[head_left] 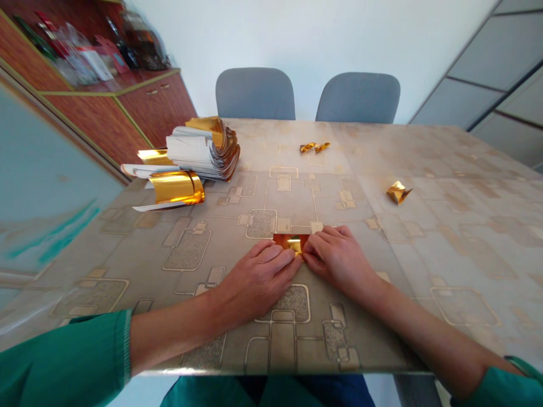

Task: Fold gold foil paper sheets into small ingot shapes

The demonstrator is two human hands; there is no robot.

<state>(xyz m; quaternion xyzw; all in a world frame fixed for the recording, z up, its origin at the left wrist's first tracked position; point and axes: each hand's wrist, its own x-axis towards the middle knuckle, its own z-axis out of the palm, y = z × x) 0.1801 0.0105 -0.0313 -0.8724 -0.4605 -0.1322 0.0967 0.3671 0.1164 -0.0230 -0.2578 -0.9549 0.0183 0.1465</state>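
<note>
A small rectangle of shiny gold foil paper (285,239) lies on the table in front of me, between my two hands. My left hand (265,274) is closed on its left and near side, fingers pressed together against it. At the right end, my right hand (337,254) pinches the same paper with thumb and fingers. Both hands rest at the tabletop, and parts of the paper are hidden under the fingertips.
A thick stack of gold-and-white foil sheets (199,150) stands at the back left, with a loose curled sheet (173,187) before it. Folded gold pieces (314,147) lie at the back, another folded piece (397,193) to the right. Two grey chairs (254,93) stand behind the patterned table (424,249).
</note>
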